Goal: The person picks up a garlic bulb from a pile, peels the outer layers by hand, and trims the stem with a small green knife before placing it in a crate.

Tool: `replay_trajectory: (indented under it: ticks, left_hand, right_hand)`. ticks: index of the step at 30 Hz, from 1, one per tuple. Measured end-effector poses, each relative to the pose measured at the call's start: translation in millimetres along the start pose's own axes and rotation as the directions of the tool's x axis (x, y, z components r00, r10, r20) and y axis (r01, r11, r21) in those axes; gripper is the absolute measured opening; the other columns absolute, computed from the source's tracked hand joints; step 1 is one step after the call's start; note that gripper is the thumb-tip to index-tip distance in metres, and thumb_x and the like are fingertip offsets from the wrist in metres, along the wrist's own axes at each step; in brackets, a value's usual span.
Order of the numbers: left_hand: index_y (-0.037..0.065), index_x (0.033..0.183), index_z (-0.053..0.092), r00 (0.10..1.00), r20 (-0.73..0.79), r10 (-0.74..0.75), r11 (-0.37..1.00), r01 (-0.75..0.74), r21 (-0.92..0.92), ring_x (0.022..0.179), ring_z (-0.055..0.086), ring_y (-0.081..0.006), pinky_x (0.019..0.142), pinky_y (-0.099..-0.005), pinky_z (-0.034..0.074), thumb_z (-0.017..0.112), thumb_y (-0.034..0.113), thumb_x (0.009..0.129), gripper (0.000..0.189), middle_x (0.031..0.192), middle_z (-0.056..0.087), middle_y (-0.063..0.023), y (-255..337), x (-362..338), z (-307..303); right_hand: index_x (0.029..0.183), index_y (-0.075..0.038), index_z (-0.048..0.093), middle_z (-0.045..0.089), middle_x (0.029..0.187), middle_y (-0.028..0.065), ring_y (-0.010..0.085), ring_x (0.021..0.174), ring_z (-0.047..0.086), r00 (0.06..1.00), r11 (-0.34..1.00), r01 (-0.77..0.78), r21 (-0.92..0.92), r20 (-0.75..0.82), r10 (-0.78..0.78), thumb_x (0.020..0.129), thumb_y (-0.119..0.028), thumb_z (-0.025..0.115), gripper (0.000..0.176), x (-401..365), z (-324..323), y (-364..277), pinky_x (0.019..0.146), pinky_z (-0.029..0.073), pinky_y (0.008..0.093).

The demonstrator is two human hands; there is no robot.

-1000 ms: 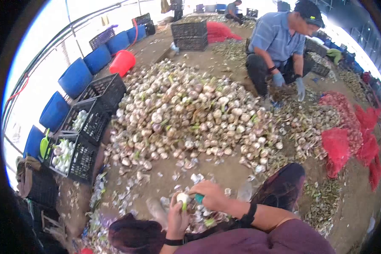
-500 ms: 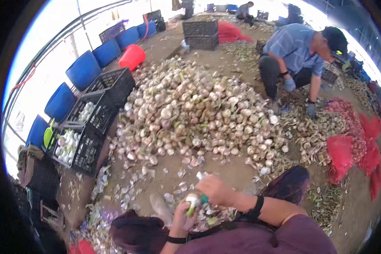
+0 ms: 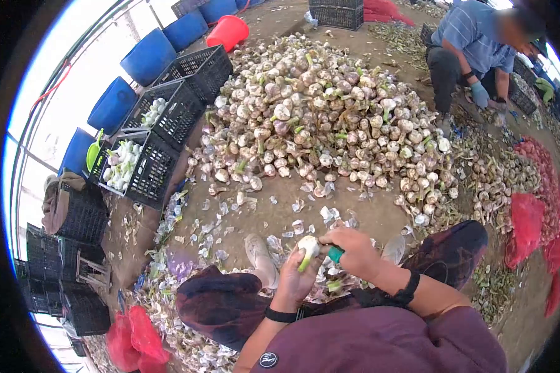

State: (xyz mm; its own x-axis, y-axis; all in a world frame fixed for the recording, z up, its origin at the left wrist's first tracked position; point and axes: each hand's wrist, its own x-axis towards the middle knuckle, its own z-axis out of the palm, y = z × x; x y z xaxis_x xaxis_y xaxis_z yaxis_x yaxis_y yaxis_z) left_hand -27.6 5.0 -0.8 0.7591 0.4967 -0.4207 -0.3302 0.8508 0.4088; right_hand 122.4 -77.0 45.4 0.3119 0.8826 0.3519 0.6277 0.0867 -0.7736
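Observation:
My left hand [image 3: 295, 276] is wrapped round a white garlic bulb [image 3: 309, 245] whose green stem points down toward me. Close on its right, my right hand [image 3: 358, 252] grips a small green-handled tool [image 3: 335, 253], its working end hidden by the fingers. The right fingertips are right at the bulb's side. Both hands are over my lap, above the skin-littered ground. In front of my feet rises a big heap of unpeeled garlic bulbs [image 3: 317, 118].
On the left, black crates [image 3: 154, 163] hold cleaned white bulbs, with blue tubs [image 3: 112, 104] behind and a red bucket [image 3: 228, 32] further back. A co-worker [image 3: 476, 53] crouches at the right, beyond red net bags [image 3: 526, 221]. Peeled skins [image 3: 214, 239] litter the ground.
The view has tipped downward and shifted left, so the heap sits higher. The right hand has turned and moved from above the bulb to its right side. The left hand keeps the bulb.

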Motion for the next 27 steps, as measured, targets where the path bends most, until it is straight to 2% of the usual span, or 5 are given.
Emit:
replay_trajectory:
  ticks: [7,13,16,22,27]
  left_hand:
    - [-0.002,0.11,0.049,0.998,-0.063,0.025,0.988,-0.034,-0.149,0.104,0.051,-0.0239,0.094,-0.0354,0.039,0.051,0.014,0.086,0.029,0.108,0.055,-0.012,-6,1,4]
    - [-0.002,0.109,0.05,1.0,-0.017,0.019,0.991,-0.021,-0.133,0.102,0.052,-0.0229,0.093,-0.0358,0.04,0.05,0.013,0.087,0.026,0.108,0.056,-0.012,-7,1,6]
    - [-0.001,0.109,0.051,0.999,-0.046,0.015,0.991,-0.021,-0.135,0.1,0.053,-0.0221,0.093,-0.0357,0.041,0.05,0.012,0.087,0.026,0.107,0.056,-0.0113,-9,0,2]
    - [0.001,0.108,0.052,0.99,-0.123,0.065,0.991,-0.079,-0.111,0.099,0.054,-0.0207,0.091,-0.0348,0.041,0.05,0.012,0.087,0.024,0.106,0.057,-0.0097,-14,1,4]
    - [0.002,0.107,0.053,0.995,-0.063,0.071,0.989,-0.078,-0.129,0.098,0.054,-0.0207,0.09,-0.0347,0.041,0.053,0.014,0.085,0.025,0.105,0.057,-0.009,-14,0,7]
  right_hand:
    - [0.086,-0.005,0.061,0.061,0.082,0.0115,0.0289,0.078,0.059,0.992,0.997,0.042,-0.059,-0.114,-0.048,0.071,-0.006,0.059,0.014,3,4,-7,0.067,0.048,0.036]
    - [0.089,-0.004,0.06,0.06,0.083,0.0103,0.0275,0.078,0.058,0.999,0.999,0.04,-0.027,0.013,-0.039,0.071,-0.007,0.058,0.018,1,-4,2,0.068,0.048,0.036]
    - [0.096,-0.002,0.06,0.061,0.088,0.0112,0.027,0.078,0.058,0.988,0.975,0.127,-0.181,0.107,-0.108,0.068,-0.003,0.059,0.027,-2,-7,0,0.069,0.048,0.0348]
    - [0.088,-0.004,0.054,0.055,0.08,0.0061,0.0212,0.077,0.055,0.973,0.885,0.228,-0.405,0.074,-0.217,0.068,-0.006,0.054,0.021,-7,1,4,0.063,0.048,0.0297]
    - [0.086,-0.005,0.053,0.054,0.079,0.0069,0.0225,0.078,0.054,0.981,0.918,0.195,-0.345,0.067,-0.183,0.067,-0.006,0.054,0.019,-1,0,7,0.064,0.047,0.0309]
